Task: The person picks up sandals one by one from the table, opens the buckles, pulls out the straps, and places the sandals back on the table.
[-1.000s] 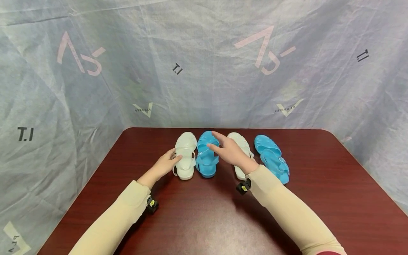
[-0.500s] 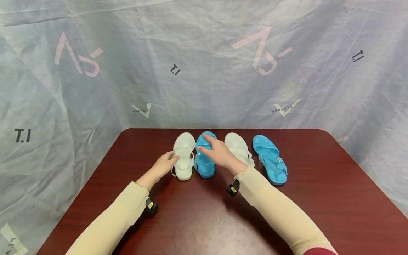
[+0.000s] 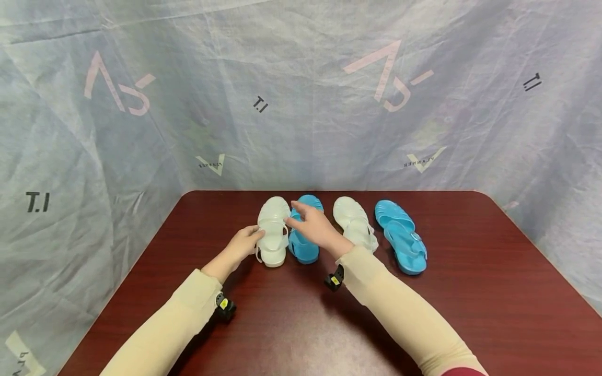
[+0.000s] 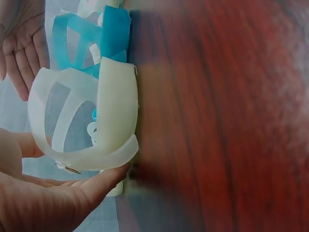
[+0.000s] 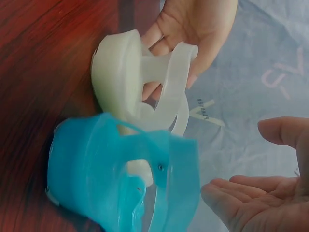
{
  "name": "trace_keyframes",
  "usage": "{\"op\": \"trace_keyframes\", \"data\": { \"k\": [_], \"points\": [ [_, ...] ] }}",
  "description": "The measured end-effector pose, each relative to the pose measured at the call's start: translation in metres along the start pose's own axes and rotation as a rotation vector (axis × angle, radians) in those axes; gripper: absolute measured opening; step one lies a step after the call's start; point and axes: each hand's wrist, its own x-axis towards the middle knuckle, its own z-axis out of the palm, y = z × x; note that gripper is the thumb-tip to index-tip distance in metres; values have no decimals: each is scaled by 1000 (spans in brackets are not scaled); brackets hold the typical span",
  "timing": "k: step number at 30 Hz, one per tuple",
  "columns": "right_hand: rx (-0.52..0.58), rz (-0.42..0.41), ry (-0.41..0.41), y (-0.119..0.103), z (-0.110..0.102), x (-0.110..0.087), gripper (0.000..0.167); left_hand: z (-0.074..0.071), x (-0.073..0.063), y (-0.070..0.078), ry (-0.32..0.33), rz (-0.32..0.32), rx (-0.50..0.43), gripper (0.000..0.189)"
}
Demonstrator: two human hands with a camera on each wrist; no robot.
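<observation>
Touching leftmost sandal (image 3: 274, 236), apparently: left grip (image 3: 242, 244)

in the head view, the right hand (image 3: 312, 225) covers part of the left blue sandal (image 3: 304, 251); the right sleeve (image 3: 395, 308) hides the right white sandal's (image 3: 349, 213) heel. the right wrist view's bottom edge crops the left blue sandal, and its right edge the right hand.
</observation>
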Motion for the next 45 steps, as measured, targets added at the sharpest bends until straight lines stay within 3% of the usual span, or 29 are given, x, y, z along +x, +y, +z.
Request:
{"op": "trace_keyframes", "data": {
  "k": [14,24,38,45],
  "points": [
    [-49,57,-14,-6,16,10,62,3,-4,1,24,-21,-58,59],
    [-59,55,-32,-8,23,15,63,3,-3,2,35,-32,-65,60],
    [-100,159,-5,-16,37,23,62,3,-2,-1,24,-41,-68,60],
    [-180,199,-38,-27,40,26,42,3,-1,-3,14,-41,-88,56]
  ]
}}
